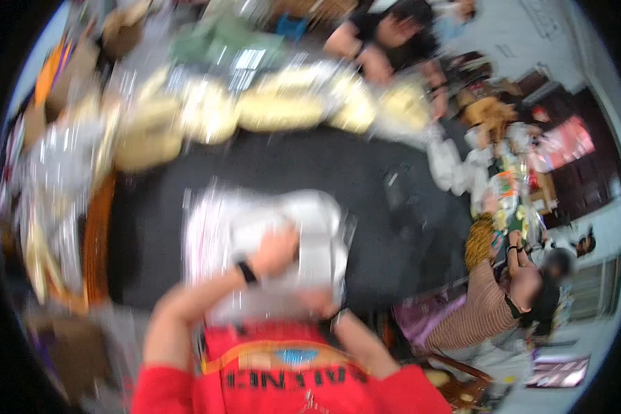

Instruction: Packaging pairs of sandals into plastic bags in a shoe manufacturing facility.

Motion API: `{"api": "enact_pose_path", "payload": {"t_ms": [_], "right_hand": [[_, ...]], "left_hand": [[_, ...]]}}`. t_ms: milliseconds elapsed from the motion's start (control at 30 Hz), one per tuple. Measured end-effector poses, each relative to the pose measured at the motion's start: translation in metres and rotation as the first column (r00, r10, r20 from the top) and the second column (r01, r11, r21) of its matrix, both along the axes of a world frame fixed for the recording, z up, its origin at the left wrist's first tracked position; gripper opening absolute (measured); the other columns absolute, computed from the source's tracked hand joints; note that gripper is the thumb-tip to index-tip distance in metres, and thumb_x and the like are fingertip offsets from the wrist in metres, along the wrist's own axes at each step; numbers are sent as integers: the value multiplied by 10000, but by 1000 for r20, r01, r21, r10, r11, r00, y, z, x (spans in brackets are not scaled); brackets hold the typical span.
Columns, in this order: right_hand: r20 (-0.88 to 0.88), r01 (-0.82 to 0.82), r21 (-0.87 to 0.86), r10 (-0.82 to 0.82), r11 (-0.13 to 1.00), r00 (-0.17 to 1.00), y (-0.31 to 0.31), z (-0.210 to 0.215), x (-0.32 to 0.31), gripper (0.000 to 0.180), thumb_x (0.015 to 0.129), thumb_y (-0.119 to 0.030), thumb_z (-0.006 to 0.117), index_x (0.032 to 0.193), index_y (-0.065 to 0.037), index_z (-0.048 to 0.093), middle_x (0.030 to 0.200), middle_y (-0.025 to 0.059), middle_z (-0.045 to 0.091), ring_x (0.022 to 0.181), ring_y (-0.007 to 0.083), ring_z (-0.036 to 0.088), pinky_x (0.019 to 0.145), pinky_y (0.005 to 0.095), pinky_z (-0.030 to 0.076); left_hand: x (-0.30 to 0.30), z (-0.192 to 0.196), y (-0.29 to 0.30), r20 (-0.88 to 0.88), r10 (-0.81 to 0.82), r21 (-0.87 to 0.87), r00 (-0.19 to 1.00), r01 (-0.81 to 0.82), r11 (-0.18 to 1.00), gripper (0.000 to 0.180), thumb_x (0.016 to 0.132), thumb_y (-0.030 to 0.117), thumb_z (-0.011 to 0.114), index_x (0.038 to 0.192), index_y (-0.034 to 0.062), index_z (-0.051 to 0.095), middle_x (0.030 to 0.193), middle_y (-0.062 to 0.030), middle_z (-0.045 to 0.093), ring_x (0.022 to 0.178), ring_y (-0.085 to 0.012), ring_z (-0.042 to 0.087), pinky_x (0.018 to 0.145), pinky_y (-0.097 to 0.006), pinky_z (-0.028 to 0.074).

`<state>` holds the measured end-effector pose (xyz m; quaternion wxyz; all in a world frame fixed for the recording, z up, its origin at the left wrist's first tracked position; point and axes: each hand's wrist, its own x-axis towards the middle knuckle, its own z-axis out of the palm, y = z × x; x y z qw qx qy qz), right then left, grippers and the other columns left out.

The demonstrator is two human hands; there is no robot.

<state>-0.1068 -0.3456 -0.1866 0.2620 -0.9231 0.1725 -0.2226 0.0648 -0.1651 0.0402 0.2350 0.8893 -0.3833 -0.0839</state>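
Note:
Motion smears the whole head view. On the dark tabletop (393,241) in front of me lies a white folded item (317,259) in a clear plastic bag (207,241); its exact kind is too blurred to tell. My left hand (276,252), with a black band at the wrist, rests over the middle of the white item. My right hand (317,301) is at the bag's near edge, close to my body. The fingers of both hands are too smeared to show whether they grip anything.
Several pale yellow bundles in clear plastic (283,110) line the table's far side. At the far right a person in black (393,34) reaches toward them. White plastic pieces (455,165) lie at the right edge. Another person in stripes (476,310) sits at right.

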Motion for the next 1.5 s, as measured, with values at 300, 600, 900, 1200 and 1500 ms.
{"api": "enact_pose_path", "payload": {"t_ms": [300,600,900,1200,1500], "right_hand": [[-564,-479,-181,308,859,766,45,131,2,858,739,-728,341,1352,-129,298,1418,205,165,1310,390,122,994,613,-3],[-546,-504,-201,331,840,770,46,123,16,866,732,-714,385,1373,-147,251,1435,198,99,1326,389,0,991,623,-17],[-499,-500,-26,422,866,757,30,124,15,867,683,-676,506,1342,-141,328,1417,181,185,1329,359,75,993,630,11],[-384,-607,-72,539,792,749,19,135,5,815,668,-639,552,1280,-118,418,1365,184,288,1299,371,169,989,641,-17],[-410,-550,-37,489,834,770,21,156,-13,814,645,-599,601,1300,-160,398,1395,172,235,1309,372,137,967,674,10]], "left_hand": [[42,-68,-7,203,132,144,970,-163,976,167,709,108,531,870,64,536,869,-121,550,730,-306,609,607,-435,477],[-6,-57,101,185,-23,186,983,-12,983,152,704,94,516,849,50,518,859,-137,539,715,-312,579,623,-430,457],[61,-34,222,252,349,214,903,-404,889,186,724,7,480,909,15,488,892,-187,523,763,-403,541,646,-473,443],[120,99,-28,290,-84,-144,953,131,981,270,780,-22,461,1040,25,517,1075,-230,509,926,-407,513,794,-432,437],[39,26,-68,12,-420,-101,907,419,902,423,835,134,550,1241,90,444,1322,-148,376,1141,-333,435,905,-400,393]]}}
